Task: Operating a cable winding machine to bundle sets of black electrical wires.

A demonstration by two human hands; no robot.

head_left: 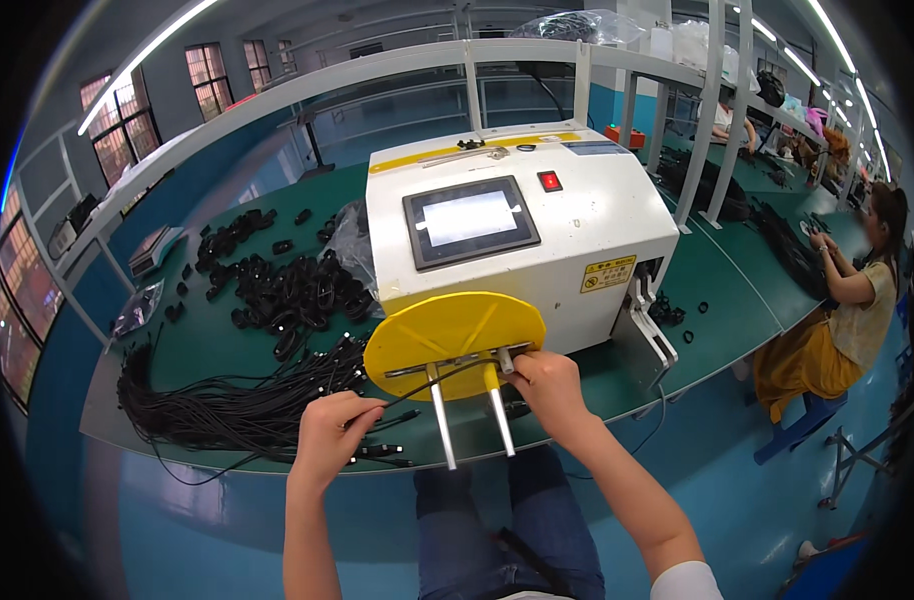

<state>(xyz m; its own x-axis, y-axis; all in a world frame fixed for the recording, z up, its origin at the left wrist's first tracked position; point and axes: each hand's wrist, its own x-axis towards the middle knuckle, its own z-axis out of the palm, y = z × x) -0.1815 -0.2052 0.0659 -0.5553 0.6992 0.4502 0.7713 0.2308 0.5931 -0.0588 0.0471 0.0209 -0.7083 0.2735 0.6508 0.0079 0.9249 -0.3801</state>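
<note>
A white machine (507, 220) with a tilted screen (472, 222) stands on the green table in front of me. On its front sits a round yellow disc (447, 330) with two metal rods (443, 425) sticking out toward me. My left hand (334, 430), left of the disc, pinches a thin black cable (417, 385) that runs across to the rods. My right hand (549, 385) is closed at the disc's right side, beside the right rod, at the cable's other end. Its fingertips are partly hidden there.
Many loose black cables (217, 410) lie at the left front of the table. Behind them are piles of coiled black cables (297, 300) and a clear plastic bag (352, 245). A metal shelf frame (472, 85) crosses behind the machine. A seated co-worker (862, 290) handles cables at the right.
</note>
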